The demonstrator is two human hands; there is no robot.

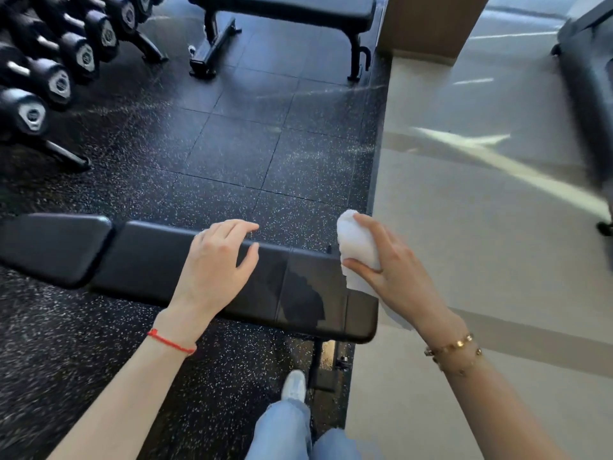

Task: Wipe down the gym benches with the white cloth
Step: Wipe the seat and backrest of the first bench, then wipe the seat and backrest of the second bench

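Black hexagonal dumbbells sit on a rack at the far left. Nearer to you, the long black padded gym bench crosses the speckled rubber floor. Your left hand rests flat on this worktop, its grip released and the fingers spread. At the right end of the bench, your right hand has its grip clenched around the crumpled white cloth, just beside the padded edge.

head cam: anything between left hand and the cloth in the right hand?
Only bare black bench pad lies between the left hand and the white cloth in the right hand, per the head view.
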